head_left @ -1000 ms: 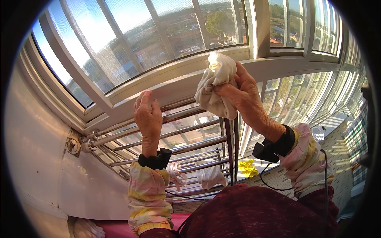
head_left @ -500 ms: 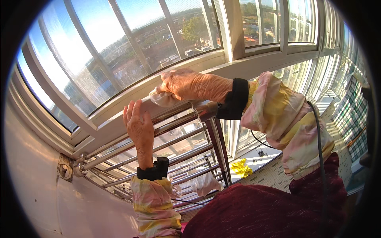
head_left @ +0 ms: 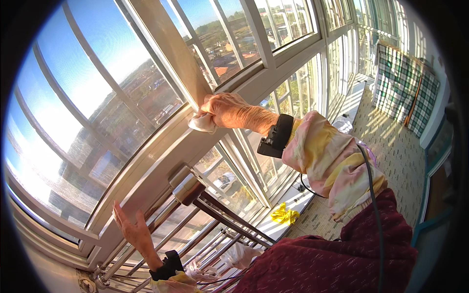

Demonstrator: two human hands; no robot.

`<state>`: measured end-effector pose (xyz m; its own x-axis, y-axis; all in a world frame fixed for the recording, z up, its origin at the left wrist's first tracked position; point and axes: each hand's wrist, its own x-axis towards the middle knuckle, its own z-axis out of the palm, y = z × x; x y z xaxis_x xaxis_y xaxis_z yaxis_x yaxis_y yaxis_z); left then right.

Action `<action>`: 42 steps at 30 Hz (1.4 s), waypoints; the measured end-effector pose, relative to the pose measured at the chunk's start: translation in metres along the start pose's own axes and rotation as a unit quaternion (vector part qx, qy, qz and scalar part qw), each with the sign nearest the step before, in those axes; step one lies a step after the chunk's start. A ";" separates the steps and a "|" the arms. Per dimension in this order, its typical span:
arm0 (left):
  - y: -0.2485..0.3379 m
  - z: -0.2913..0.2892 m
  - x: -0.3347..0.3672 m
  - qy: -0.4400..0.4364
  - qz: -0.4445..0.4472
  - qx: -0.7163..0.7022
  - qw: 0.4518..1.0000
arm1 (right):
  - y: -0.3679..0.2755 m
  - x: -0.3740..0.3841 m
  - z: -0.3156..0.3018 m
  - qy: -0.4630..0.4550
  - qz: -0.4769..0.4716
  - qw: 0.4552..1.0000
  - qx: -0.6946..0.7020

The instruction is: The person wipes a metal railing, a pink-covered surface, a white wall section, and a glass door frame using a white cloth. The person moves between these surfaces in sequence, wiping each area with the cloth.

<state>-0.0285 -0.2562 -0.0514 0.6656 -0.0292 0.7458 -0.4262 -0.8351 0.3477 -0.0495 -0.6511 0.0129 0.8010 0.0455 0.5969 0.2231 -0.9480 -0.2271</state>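
My right hand (head_left: 227, 110) is closed on a white cloth (head_left: 202, 122), which bunches out below the fingers. It presses the cloth onto the pale window frame (head_left: 146, 154), at the foot of a broad upright post (head_left: 171, 44). Lower left, my left hand (head_left: 133, 233) has its fingers stretched out and holds nothing. It is beside the lower rail of the window frame, over the metal rack; whether the fingertips touch the frame I cannot tell. Both wrists wear black bands, and the sleeves are pink and yellow.
Below the window stands a metal rack (head_left: 188, 184) of shiny bars, with white plastic bags (head_left: 239, 255) hanging at it. A yellow cloth (head_left: 284, 214) lies on the pale ledge. Farther right, a green checked folded panel (head_left: 398, 80) leans by the wall above the tiled floor (head_left: 386, 141).
The view has swung to the right. My right hand has carried the white cloth along the frame to the upright post. My left hand is now farther from it, lower left.
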 end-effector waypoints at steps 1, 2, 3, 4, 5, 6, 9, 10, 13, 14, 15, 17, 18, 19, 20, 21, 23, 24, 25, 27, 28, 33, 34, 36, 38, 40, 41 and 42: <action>-0.002 0.001 0.001 0.002 0.006 0.013 1.000 | 0.012 -0.002 -0.005 0.012 0.012 1.000 -0.003; -0.003 0.002 0.001 -0.001 0.008 0.019 1.000 | 0.023 -0.005 -0.010 0.003 0.024 1.000 -0.019; -0.005 0.002 0.002 -0.004 0.009 0.025 1.000 | 0.034 -0.006 -0.016 0.006 0.033 0.999 -0.019; -0.006 0.003 0.002 -0.005 0.000 0.032 0.999 | 0.045 -0.007 -0.021 0.010 0.037 0.999 -0.021; -0.007 0.003 0.003 -0.003 0.012 0.033 0.999 | 0.055 -0.009 -0.026 0.011 0.044 0.999 -0.026; -0.007 0.003 0.002 0.000 0.013 0.035 0.999 | 0.066 -0.010 -0.031 0.013 0.043 0.998 -0.032; -0.008 0.004 0.000 0.002 0.006 0.047 0.999 | 0.095 -0.005 -0.043 0.024 0.117 0.989 -0.092; -0.008 0.004 0.000 0.009 0.022 0.046 0.999 | 0.104 -0.004 -0.046 0.010 0.153 0.982 -0.114; -0.008 0.006 0.001 0.007 0.000 0.054 0.999 | 0.131 -0.013 -0.048 0.152 0.204 0.942 -0.219; -0.008 0.006 0.001 0.015 0.002 0.054 0.998 | 0.140 -0.018 -0.048 0.180 0.235 0.935 -0.196; -0.007 0.007 0.003 0.020 0.002 0.053 0.998 | 0.148 -0.023 -0.046 0.176 0.235 0.940 -0.172; -0.005 0.008 0.006 0.028 -0.026 0.029 0.999 | 0.158 -0.027 -0.036 0.164 0.251 0.941 -0.159; -0.002 0.008 0.008 0.032 -0.045 0.011 0.998 | 0.162 -0.025 -0.032 0.174 0.243 0.939 -0.168; 0.001 0.008 0.009 0.039 -0.066 -0.005 0.997 | 0.164 -0.024 -0.028 0.178 0.225 0.942 -0.173; 0.005 0.008 0.010 0.045 -0.097 -0.061 0.992 | 0.166 -0.020 -0.027 0.164 0.248 0.933 -0.201; 0.009 0.007 0.010 0.048 -0.137 -0.121 0.982 | 0.165 -0.020 -0.023 0.169 0.247 0.932 -0.203; 0.020 0.006 0.009 0.073 -0.176 -0.231 0.954 | 0.157 -0.020 -0.018 0.181 0.220 0.941 -0.183; 0.026 0.006 0.008 0.088 -0.198 -0.260 0.941 | 0.149 -0.024 -0.014 0.188 0.202 0.947 -0.162; 0.033 0.007 0.008 0.106 -0.197 -0.282 0.933 | 0.138 -0.029 -0.007 0.200 0.176 0.953 -0.144; 0.046 0.012 0.006 0.147 -0.199 -0.320 0.915 | 0.114 -0.036 0.008 0.232 0.096 0.966 -0.057; 0.053 0.016 0.004 0.160 -0.186 -0.338 0.908 | 0.103 -0.039 0.016 0.252 0.052 0.966 -0.016; 0.070 0.023 -0.008 0.181 -0.152 -0.352 0.906 | 0.059 -0.058 0.058 0.188 -0.067 0.953 0.226; 0.071 0.022 -0.010 0.173 -0.138 -0.360 0.906 | 0.055 -0.060 0.064 0.201 -0.079 0.948 0.233; 0.070 0.018 -0.012 0.166 -0.156 -0.407 0.885 | 0.048 -0.052 0.075 0.241 0.100 0.861 0.437; 0.069 0.012 -0.014 0.165 -0.157 -0.467 0.854 | 0.038 -0.056 0.085 0.268 0.150 0.786 0.536; 0.071 0.005 -0.020 0.144 -0.157 -0.498 0.840 | 0.022 -0.066 0.095 0.131 0.164 0.797 0.567; 0.073 0.001 -0.025 0.130 -0.158 -0.518 0.831 | 0.017 -0.075 0.095 0.048 0.148 0.781 0.605; 0.076 -0.001 -0.030 0.116 -0.168 -0.536 0.819 | 0.010 -0.087 0.094 0.005 0.117 0.774 0.622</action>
<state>-0.0812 -0.3185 -0.0464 0.7749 0.3123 0.5495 -0.6180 0.1921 0.7623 -0.0650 -0.6350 -0.1140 0.8977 -0.0894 0.4315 0.4395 0.1082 -0.8917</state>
